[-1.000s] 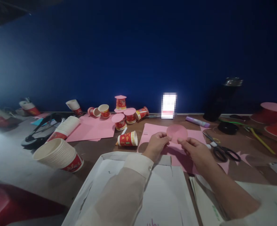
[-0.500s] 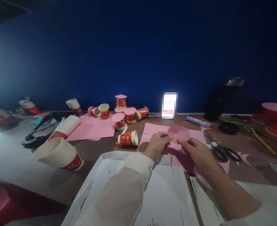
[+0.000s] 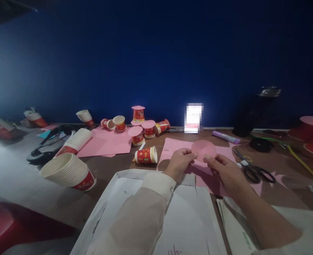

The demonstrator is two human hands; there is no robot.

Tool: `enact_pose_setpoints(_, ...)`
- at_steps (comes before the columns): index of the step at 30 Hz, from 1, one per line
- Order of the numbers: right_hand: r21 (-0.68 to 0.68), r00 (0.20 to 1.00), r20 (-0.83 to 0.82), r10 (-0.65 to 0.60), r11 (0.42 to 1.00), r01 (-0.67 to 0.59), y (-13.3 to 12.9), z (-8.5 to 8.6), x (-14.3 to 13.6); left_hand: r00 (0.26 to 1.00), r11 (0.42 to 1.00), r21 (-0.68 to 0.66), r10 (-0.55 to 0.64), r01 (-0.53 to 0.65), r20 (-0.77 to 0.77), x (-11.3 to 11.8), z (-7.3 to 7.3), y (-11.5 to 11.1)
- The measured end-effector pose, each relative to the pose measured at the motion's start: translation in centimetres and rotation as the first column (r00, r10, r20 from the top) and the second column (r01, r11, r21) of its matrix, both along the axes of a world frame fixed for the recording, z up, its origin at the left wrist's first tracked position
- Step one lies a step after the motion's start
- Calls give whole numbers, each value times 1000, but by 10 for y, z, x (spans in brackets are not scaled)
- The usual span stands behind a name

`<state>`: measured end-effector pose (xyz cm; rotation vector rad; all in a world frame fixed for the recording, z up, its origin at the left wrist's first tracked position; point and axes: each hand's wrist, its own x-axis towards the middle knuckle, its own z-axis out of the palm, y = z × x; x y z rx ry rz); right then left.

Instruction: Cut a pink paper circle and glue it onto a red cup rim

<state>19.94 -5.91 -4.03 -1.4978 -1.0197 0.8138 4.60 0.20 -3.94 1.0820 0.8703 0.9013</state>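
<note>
We hold a pink paper disc (image 3: 204, 150) between our two hands, over the bench (image 3: 112, 164).
Our left hand (image 3: 180, 164) and right hand (image 3: 228, 175) pinch its near rim; black-handled scissors (image 3: 254, 173) lie to the right, and a purple glue stick (image 3: 225, 137) lies near the bench's back edge.

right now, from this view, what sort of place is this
Probably a craft worktable: the left hand and right hand hold a pink disc, scissors lie nearby, and nested paper cups are at the picture's left.
</note>
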Motion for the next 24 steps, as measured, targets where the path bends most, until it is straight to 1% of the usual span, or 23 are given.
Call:
enact_pose_setpoints(3,-39,997,-76,29,999,-32,-1,2,2,1000,1000,4,8,-8,-1,1,-1,1)
enact_pose_setpoints(7,-62,993,-119,12,998,-20,0,2,4,1000,1000,19,15,-14,-18,1,-3,1)
enact_pose_setpoints(12,-80,997,-75,-2,997,-4,1,-2,5,1000,999,37,12,-11,-22,1,-3,1)
enact_pose_setpoints(17,-79,1000,-24,5,997,-7,0,-1,5,999,1000,14,20,-20,-29,1,0,0)
enact_pose_setpoints(24,-84,1000,17,2,996,0,1,-4,5,1000,999,33,16,-15,-24,1,1,0)
